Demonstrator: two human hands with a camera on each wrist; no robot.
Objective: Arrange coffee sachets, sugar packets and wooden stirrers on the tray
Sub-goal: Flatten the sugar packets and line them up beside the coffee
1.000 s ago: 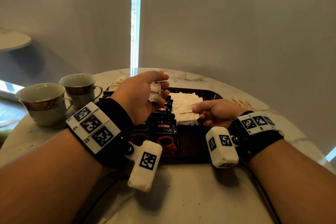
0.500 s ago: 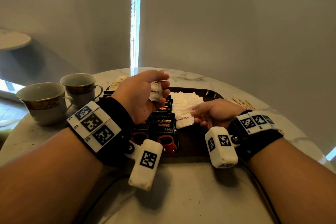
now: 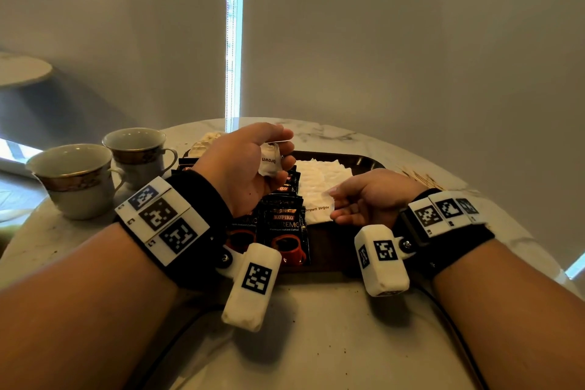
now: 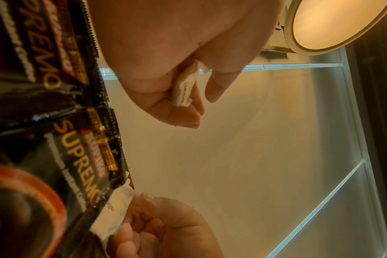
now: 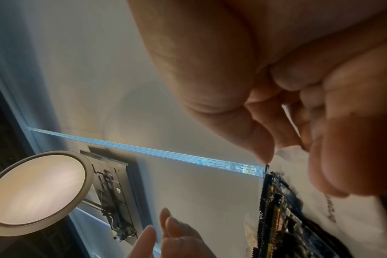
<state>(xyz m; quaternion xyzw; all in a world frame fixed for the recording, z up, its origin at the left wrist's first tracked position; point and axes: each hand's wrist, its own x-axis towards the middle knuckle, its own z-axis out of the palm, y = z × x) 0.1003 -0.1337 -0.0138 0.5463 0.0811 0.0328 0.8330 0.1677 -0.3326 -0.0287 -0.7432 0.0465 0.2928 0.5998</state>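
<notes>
A dark tray (image 3: 364, 160) sits mid-table. Black coffee sachets (image 3: 281, 225) lie in rows on its left half, also close up in the left wrist view (image 4: 55, 122). White sugar packets (image 3: 323, 174) cover the middle. My left hand (image 3: 253, 165) hovers above the sachets and grips a bunch of sugar packets (image 3: 269, 161) (image 4: 186, 89). My right hand (image 3: 364, 199) pinches one brown sugar packet (image 3: 318, 210) (image 4: 113, 211) at the near end of the white row, beside the front sachet. Wooden stirrers (image 3: 418, 177) lie on the table right of the tray.
Two cups (image 3: 76, 177) (image 3: 139, 152) stand on the round marble table (image 3: 316, 342) at the left. More pale packets (image 3: 205, 144) lie behind the tray's left corner. A curtain closes off the back.
My right hand has drawn one sugar packet back toward the tray's near edge and holds it lower, next to the front sachet. The left hand has barely moved.
</notes>
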